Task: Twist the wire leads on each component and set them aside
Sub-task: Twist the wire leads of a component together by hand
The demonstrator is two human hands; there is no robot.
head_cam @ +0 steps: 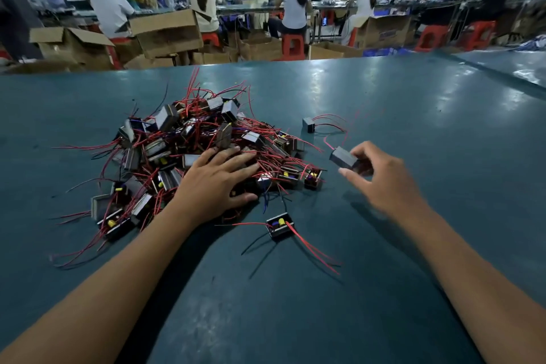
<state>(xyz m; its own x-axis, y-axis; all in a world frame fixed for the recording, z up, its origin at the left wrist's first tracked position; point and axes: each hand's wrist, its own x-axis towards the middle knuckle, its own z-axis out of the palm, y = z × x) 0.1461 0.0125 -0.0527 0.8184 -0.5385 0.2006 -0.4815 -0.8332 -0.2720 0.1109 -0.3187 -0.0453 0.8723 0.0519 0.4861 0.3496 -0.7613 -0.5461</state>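
A heap of small black box components (189,145) with red and black wire leads lies on the green table (413,115). My left hand (217,183) rests flat on the heap's near right side, fingers spread and straight. To the right, my right hand (381,177) pinches one black box component (344,158) between thumb and fingers, just above the table; its red lead trails back toward the far side. One component (308,125) with red leads lies alone beyond it. Another component (280,225), open side up, sits in front of the heap.
The table's far edge runs across the view behind the heap. Beyond it stand cardboard boxes (165,32) and red stools (292,46), with several seated people at other benches. A second table surface (517,65) lies at the far right.
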